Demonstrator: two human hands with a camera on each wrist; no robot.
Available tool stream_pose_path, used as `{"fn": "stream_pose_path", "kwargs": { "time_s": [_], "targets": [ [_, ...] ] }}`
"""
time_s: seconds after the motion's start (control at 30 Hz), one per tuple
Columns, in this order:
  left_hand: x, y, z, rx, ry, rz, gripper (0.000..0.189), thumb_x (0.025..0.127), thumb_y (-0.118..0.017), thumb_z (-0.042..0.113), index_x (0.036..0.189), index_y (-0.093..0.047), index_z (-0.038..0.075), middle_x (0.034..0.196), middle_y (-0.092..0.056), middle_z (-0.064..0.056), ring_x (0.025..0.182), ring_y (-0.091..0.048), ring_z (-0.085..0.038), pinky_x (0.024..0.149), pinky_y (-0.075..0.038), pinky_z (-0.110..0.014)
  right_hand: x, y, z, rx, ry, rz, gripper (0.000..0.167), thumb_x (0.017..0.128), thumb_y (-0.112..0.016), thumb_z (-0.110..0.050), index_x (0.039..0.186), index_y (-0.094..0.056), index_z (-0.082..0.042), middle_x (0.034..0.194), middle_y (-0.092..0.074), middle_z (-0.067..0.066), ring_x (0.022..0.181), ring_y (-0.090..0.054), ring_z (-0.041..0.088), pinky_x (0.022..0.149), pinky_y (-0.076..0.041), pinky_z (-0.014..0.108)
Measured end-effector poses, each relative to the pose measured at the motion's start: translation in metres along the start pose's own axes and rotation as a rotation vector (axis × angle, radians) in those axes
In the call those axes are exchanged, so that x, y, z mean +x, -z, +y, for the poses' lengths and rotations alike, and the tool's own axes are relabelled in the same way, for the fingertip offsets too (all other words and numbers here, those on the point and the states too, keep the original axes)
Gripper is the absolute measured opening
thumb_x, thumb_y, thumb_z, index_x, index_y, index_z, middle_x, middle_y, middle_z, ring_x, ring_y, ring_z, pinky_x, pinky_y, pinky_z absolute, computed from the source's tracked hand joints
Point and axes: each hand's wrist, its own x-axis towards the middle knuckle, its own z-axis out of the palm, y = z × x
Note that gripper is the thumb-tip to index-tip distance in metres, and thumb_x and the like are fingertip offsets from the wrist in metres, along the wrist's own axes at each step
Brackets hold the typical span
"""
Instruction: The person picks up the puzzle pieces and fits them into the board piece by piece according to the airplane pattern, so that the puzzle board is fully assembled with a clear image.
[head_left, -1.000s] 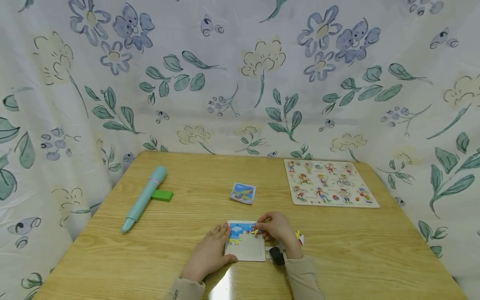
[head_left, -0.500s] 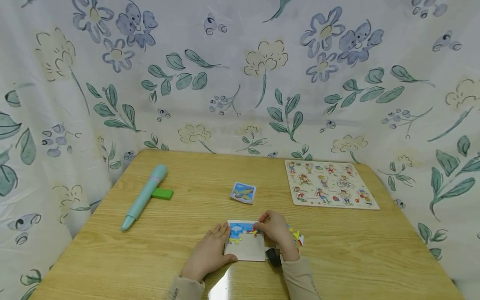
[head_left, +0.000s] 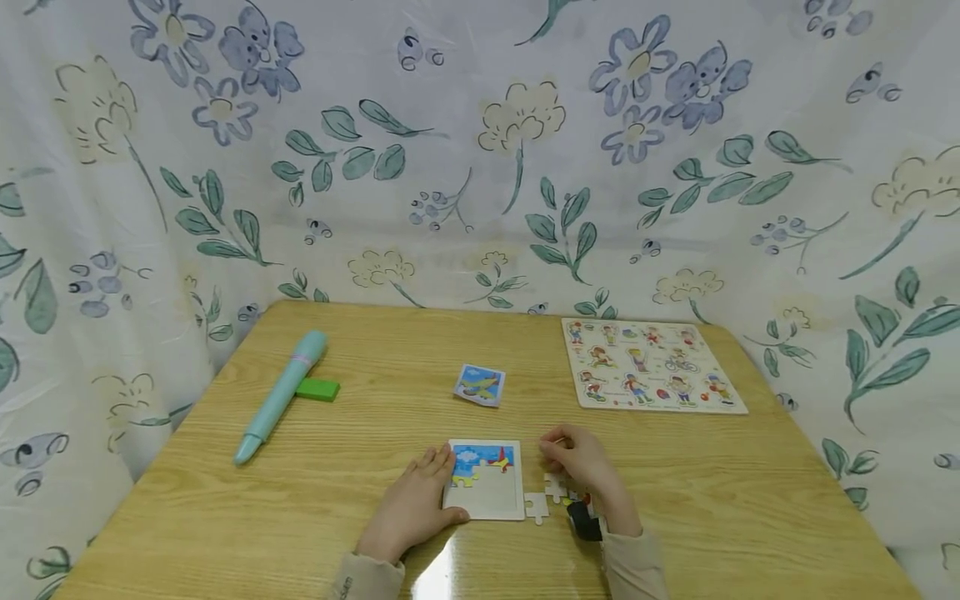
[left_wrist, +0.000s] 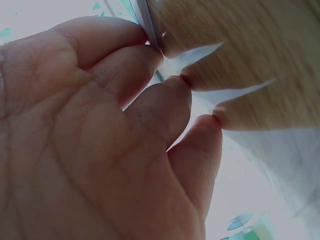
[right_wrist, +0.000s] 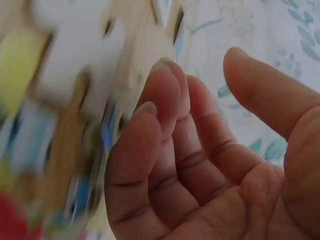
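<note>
A small square puzzle tray point(head_left: 498, 500) lies near the front of the table, with joined sky-blue and yellow jigsaw pieces point(head_left: 467, 455) along its top and upper left. At its upper right sits a piece with red and yellow point(head_left: 501, 460). My left hand point(head_left: 411, 510) rests against the tray's left side, fingers extended, thumb at the lower left corner. Just right of the tray, my right hand point(head_left: 583, 460) is in the air with loosely bent fingers; the right wrist view shows nothing between thumb and fingers. Below it lie loose jigsaw pieces point(head_left: 536, 507), some face down, partly hidden by the wrist.
A picture card of an airplane point(head_left: 480, 386) lies behind the tray. At the back right is a board with cartoon figures point(head_left: 652, 367). To the left are a turquoise pen-shaped object point(head_left: 279, 402) and a green block point(head_left: 318, 389). A floral curtain point(head_left: 450, 167) closes the back.
My right hand has let go of the red-and-yellow jigsaw piece at the tray's upper right and moved right, off the tray. The left hand has stayed on the tray's left side.
</note>
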Motion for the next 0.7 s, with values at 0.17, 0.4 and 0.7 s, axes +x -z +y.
{"fn": "stream_pose_path", "kwargs": {
  "time_s": [0.17,0.4,0.7],
  "targets": [
    [0.001,0.000,-0.001,0.003,-0.007,0.007,0.088,0.079,-0.076,0.042,0.143,-0.041,-0.006,0.154,-0.035,-0.022,0.142,-0.033,-0.043,0.116,-0.029,-0.059,-0.008,0.018,0.009,-0.012,0.011,0.056,0.024,0.095,-0.060,-0.014,0.111,-0.064,0.003,0.087,-0.065,0.011,0.071,-0.058,0.016,0.053,-0.045,0.024],
    [0.001,-0.001,-0.001,0.009,-0.010,0.007,0.087,0.079,-0.076,0.042,0.143,-0.041,-0.006,0.153,-0.035,-0.022,0.141,-0.033,-0.043,0.116,-0.030,-0.059,-0.011,0.032,0.020,-0.122,0.028,0.105,0.029,0.088,-0.067,-0.006,0.116,-0.063,0.002,0.093,-0.061,0.011,0.081,-0.058,0.019,0.063,-0.047,0.025],
    [0.001,-0.001,-0.002,0.019,-0.010,0.000,0.087,0.079,-0.075,0.043,0.143,-0.041,-0.006,0.154,-0.035,-0.022,0.141,-0.034,-0.043,0.116,-0.030,-0.058,-0.009,0.029,0.026,-0.195,0.008,0.022,0.035,0.077,-0.080,-0.006,0.109,-0.066,-0.004,0.091,-0.054,0.009,0.082,-0.047,0.020,0.067,-0.040,0.028]
  ]
}}
